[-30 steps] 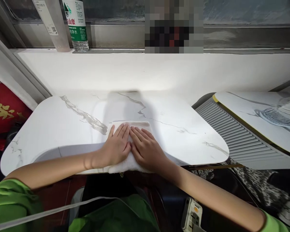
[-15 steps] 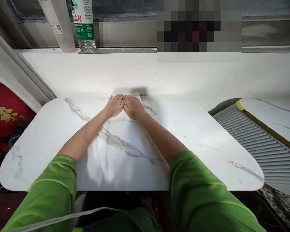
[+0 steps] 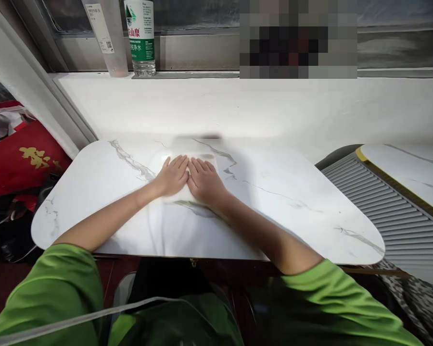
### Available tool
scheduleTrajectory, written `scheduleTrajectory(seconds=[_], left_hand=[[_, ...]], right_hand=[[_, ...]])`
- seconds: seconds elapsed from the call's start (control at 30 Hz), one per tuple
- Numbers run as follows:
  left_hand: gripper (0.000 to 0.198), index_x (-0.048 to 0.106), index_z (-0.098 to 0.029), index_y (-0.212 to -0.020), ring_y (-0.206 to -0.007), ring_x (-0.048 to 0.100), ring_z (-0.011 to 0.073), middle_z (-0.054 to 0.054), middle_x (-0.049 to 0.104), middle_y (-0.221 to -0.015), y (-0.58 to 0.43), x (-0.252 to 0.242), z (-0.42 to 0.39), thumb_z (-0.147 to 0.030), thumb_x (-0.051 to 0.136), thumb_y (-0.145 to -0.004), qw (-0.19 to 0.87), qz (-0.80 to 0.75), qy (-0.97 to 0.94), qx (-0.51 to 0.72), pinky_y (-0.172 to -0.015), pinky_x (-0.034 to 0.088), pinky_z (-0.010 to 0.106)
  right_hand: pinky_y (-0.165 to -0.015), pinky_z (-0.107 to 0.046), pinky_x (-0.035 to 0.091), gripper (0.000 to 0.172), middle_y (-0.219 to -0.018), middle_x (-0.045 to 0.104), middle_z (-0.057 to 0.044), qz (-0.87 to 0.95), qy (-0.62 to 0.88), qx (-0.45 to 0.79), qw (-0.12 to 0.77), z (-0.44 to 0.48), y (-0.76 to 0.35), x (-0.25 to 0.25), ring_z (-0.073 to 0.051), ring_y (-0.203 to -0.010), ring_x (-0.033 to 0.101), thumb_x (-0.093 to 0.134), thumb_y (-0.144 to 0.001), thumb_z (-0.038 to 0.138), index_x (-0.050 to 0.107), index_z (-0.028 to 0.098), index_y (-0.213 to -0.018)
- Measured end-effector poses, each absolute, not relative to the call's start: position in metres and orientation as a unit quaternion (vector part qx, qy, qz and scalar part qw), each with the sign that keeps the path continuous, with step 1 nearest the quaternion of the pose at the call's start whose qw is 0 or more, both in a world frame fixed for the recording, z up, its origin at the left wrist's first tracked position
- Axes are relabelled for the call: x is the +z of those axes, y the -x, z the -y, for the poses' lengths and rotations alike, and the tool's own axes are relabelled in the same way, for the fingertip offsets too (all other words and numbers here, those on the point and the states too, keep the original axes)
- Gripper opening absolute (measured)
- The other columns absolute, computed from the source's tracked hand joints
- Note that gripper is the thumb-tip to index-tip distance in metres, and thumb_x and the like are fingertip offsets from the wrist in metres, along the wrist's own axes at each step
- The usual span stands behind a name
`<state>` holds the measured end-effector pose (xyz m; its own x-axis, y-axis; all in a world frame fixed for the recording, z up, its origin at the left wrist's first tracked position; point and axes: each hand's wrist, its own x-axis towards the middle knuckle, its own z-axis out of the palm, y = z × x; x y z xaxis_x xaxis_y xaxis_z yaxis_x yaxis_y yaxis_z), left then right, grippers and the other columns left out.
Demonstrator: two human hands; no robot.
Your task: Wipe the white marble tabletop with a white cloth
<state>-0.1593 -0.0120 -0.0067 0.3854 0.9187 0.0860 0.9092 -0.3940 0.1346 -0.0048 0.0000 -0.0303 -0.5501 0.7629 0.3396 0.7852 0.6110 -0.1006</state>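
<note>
My left hand (image 3: 173, 177) lies flat with its fingers stretched out, pressing on a folded white cloth (image 3: 210, 163). Beside it, my right hand (image 3: 204, 180) is flat on the same cloth, fingers pointing away from me. The two hands touch or nearly touch at the thumbs and forefingers. Under them is a white marble-patterned tabletop (image 3: 288, 197) with grey veins. Most of the cloth is hidden by the hands, and its pale colour blends with the table.
A water bottle with a green and white label (image 3: 141, 41) and a frosted tall cup (image 3: 111, 53) stand on the window ledge. White wall (image 3: 202, 108) borders the table's far edge. At left is a red bag (image 3: 25, 158); at right, a ridged grey panel (image 3: 375, 211) and another tabletop (image 3: 411, 168).
Both hands have drawn the cloth back from the wall side of the table toward me, staying flat on it. The elbows are bent further outward, and the camera view has shifted slightly.
</note>
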Motion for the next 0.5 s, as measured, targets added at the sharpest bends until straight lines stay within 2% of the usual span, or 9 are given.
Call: scheduleTrajectory(seconds=[0.13, 0.27, 0.37, 0.5], left_hand=[[0.057, 0.035, -0.003, -0.152, -0.152, 0.026, 0.0267, 0.018, 0.035, -0.160, 0.162, -0.006, 0.092, -0.026, 0.021, -0.102, 0.020, -0.544, -0.835, 0.084, -0.125, 0.015, 0.051], [0.056, 0.039, -0.007, -0.151, -0.152, 0.028, 0.0245, 0.015, 0.038, -0.159, 0.165, -0.001, 0.148, -0.027, 0.022, -0.102, 0.016, -0.555, -0.826, 0.095, -0.126, 0.018, 0.049], [0.056, 0.040, -0.007, -0.150, -0.151, 0.029, 0.0257, 0.016, 0.039, -0.159, 0.169, 0.000, 0.155, -0.028, 0.024, -0.101, 0.020, -0.563, -0.821, 0.096, -0.126, 0.020, 0.051], [0.056, 0.039, -0.006, -0.150, -0.151, 0.029, 0.0269, 0.018, 0.038, -0.159, 0.178, -0.002, 0.122, -0.027, 0.026, -0.100, 0.022, -0.589, -0.803, 0.092, -0.125, 0.020, 0.053]], right_hand=[[-0.114, -0.054, 0.035, 0.055, -0.148, 0.050, -0.025, 0.903, 0.395, -0.045, 0.165, 0.074, 0.000, -0.026, -0.037, -0.137, 0.046, 0.031, -0.096, 0.024, 0.051, -0.001, -0.141], [-0.110, -0.055, 0.040, 0.053, -0.142, 0.055, -0.026, 0.925, 0.332, -0.021, 0.183, 0.116, -0.004, -0.018, -0.037, -0.131, 0.049, 0.034, -0.096, 0.026, 0.055, 0.000, -0.137], [-0.106, -0.053, 0.043, 0.050, -0.138, 0.058, -0.023, 0.931, 0.303, 0.019, 0.204, 0.113, -0.003, -0.016, -0.034, -0.125, 0.052, 0.039, -0.094, 0.027, 0.057, 0.005, -0.135], [-0.105, -0.049, 0.043, 0.047, -0.133, 0.061, -0.019, 0.926, 0.297, 0.049, 0.226, 0.073, 0.011, -0.019, -0.032, -0.122, 0.052, 0.042, -0.090, 0.025, 0.058, 0.010, -0.131]])
